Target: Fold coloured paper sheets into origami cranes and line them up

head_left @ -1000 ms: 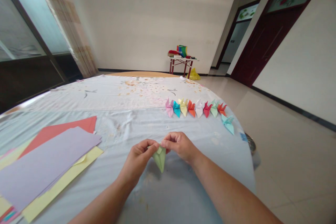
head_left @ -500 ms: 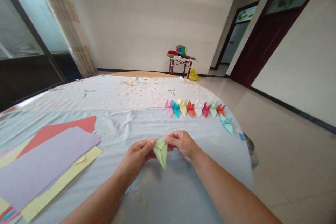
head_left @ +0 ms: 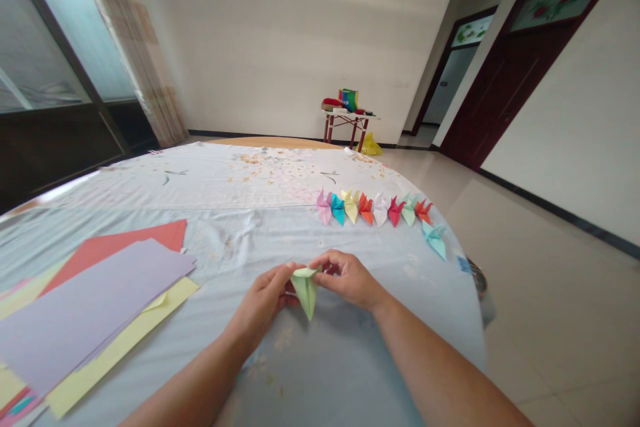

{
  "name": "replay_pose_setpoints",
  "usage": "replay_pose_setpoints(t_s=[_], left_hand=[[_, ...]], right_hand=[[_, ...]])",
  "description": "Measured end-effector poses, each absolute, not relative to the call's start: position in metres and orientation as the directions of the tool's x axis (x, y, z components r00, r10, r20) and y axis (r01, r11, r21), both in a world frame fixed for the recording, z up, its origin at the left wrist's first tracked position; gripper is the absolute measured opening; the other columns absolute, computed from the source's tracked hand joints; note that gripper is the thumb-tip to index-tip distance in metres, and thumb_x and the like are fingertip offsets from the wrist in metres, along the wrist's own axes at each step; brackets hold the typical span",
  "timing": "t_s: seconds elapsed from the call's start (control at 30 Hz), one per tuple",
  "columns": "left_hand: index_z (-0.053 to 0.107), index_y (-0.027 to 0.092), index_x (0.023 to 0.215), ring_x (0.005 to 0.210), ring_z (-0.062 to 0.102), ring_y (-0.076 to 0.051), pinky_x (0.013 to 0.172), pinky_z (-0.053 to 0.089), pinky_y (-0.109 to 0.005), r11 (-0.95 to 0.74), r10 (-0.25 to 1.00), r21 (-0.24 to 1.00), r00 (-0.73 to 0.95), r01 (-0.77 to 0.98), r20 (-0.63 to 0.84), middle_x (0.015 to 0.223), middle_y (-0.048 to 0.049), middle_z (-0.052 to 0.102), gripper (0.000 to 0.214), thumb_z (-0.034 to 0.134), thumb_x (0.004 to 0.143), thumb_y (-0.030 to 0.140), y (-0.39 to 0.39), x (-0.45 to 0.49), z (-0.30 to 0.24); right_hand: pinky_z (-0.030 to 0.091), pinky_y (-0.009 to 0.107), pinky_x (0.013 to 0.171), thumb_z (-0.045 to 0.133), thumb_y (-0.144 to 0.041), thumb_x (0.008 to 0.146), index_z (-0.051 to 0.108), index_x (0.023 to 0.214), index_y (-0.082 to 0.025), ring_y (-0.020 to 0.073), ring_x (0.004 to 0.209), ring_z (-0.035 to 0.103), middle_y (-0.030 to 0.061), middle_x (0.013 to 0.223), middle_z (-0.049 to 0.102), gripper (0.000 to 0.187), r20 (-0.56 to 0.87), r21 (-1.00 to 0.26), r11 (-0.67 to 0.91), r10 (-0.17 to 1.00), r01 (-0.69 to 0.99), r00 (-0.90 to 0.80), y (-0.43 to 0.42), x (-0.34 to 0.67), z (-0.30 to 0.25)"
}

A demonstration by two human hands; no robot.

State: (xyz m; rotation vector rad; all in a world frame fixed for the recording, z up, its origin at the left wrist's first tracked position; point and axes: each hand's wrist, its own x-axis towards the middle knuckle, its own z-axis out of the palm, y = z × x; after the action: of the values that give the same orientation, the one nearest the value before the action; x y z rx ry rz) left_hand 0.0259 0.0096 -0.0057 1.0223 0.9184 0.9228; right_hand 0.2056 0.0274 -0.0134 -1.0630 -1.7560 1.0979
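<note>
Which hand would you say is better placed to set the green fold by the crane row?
Probably right: the right hand pinches the green fold and lies nearer the crane row.

Matt green folded paper, wrinkled cloth tablecloth.

The green folded paper partly hides the left hand's fingertips.

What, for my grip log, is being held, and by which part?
A folded green paper, pinched at its top corners by left hand and right hand, point downward.
</note>
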Motion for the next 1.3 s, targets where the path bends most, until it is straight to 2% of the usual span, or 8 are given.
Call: replay_pose_setpoints(t_s=[0.13, 0.23, 0.47, 0.6, 0.83, 1.07, 1.17, 1.3], left_hand=[[0.060, 0.015, 0.104, 0.070, 0.059, -0.016, 0.061, 0.044, -0.024, 0.153, 0.938, 0.988, 0.318, -0.024, -0.138, 0.079, -0.0039, 0.066, 0.043, 0.063, 0.070, 0.041, 0.006, 0.032, -0.005], [0.058, 0.015, 0.105, 0.071, 0.059, -0.016, 0.062, 0.045, -0.024, 0.065, 0.947, 0.998, 0.312, 0.028, -0.070, 0.079, -0.0033, 0.066, 0.046, 0.068, 0.065, 0.036, 0.005, 0.036, -0.010], [0.051, 0.019, 0.109, 0.078, 0.060, -0.017, 0.068, 0.046, -0.025, 0.002, 0.954, 1.000, 0.299, 0.008, -0.004, 0.085, -0.0022, 0.064, 0.045, 0.065, 0.067, 0.028, 0.007, 0.036, -0.023], [0.050, 0.017, 0.106, 0.081, 0.059, -0.017, 0.071, 0.045, -0.026, -0.040, 0.958, 0.999, 0.286, 0.002, 0.038, 0.086, -0.0029, 0.064, 0.037, 0.058, 0.071, 0.025, 0.008, 0.036, -0.021], [0.053, 0.017, 0.108, 0.069, 0.057, -0.016, 0.061, 0.045, -0.026, 0.072, 0.975, 0.996, 0.216, -0.060, -0.057, 0.077, -0.0007, 0.062, 0.037, 0.044, 0.073, 0.026, 0.001, 0.033, -0.007], [0.063, 0.016, 0.085, 0.055, 0.051, -0.012, 0.059, 0.044, -0.024, 0.123, 0.973, 0.989, 0.207, -0.082, -0.103, 0.059, 0.0029, 0.057, 0.025, 0.055, 0.072, 0.036, 0.004, 0.036, -0.010], [0.064, 0.015, 0.081, 0.054, 0.052, -0.012, 0.056, 0.043, -0.023, 0.139, 0.968, 0.987, 0.219, -0.079, -0.118, 0.061, 0.0010, 0.060, 0.029, 0.057, 0.071, 0.041, 0.006, 0.037, -0.012], [0.066, 0.014, 0.079, 0.053, 0.051, -0.012, 0.052, 0.041, -0.021, 0.085, 0.976, 0.996, 0.204, -0.023, -0.079, 0.061, -0.0002, 0.062, 0.031, 0.059, 0.070, 0.043, 0.008, 0.035, -0.021]], right_hand=[[0.042, 0.024, 0.064, 0.062, -0.037, 0.073, 0.065, 0.083, -0.016, 0.0123, 0.068, 0.054, 0.0021, 0.076, 0.063, 0.023, 0.181, -0.938, 0.248, 0.947, 0.244, -0.266, 0.025, 0.202, -0.013], [0.042, 0.024, 0.062, 0.061, -0.037, 0.074, 0.065, 0.079, -0.015, 0.0119, 0.066, 0.053, 0.0019, 0.073, 0.061, 0.023, 0.201, -0.936, 0.258, 0.950, 0.240, -0.239, 0.022, 0.200, -0.011], [0.040, 0.022, 0.059, 0.060, -0.038, 0.075, 0.063, 0.078, -0.014, 0.0099, 0.060, 0.051, 0.0003, 0.067, 0.059, 0.024, 0.143, -0.986, 0.160, 0.963, 0.055, -0.230, 0.023, 0.198, -0.011], [0.039, 0.021, 0.056, 0.061, -0.037, 0.074, 0.063, 0.077, -0.014, 0.0085, 0.057, 0.048, -0.0011, 0.063, 0.057, 0.023, 0.130, -0.990, 0.138, 0.968, 0.024, -0.215, 0.023, 0.197, -0.010], [0.038, 0.020, 0.054, 0.062, -0.036, 0.073, 0.062, 0.077, -0.014, 0.0078, 0.055, 0.046, -0.0023, 0.060, 0.054, 0.022, 0.150, -0.988, 0.153, 0.973, 0.006, -0.178, 0.021, 0.196, -0.007], [0.040, 0.022, 0.054, 0.059, -0.041, 0.074, 0.058, 0.078, -0.016, 0.0085, 0.055, 0.048, -0.0022, 0.063, 0.054, 0.026, 0.137, -0.990, 0.129, 0.974, -0.056, -0.178, 0.027, 0.199, -0.011], [0.040, 0.021, 0.053, 0.059, -0.040, 0.073, 0.054, 0.084, -0.017, 0.0086, 0.056, 0.048, -0.0029, 0.065, 0.053, 0.026, 0.146, -0.989, 0.148, 0.983, 0.002, -0.112, 0.029, 0.199, -0.016], [0.038, 0.021, 0.054, 0.058, -0.035, 0.073, 0.051, 0.076, -0.017, 0.0083, 0.057, 0.045, -0.0038, 0.064, 0.051, 0.019, 0.243, -0.925, 0.230, 0.970, 0.301, 0.007, 0.028, 0.198, -0.018]])
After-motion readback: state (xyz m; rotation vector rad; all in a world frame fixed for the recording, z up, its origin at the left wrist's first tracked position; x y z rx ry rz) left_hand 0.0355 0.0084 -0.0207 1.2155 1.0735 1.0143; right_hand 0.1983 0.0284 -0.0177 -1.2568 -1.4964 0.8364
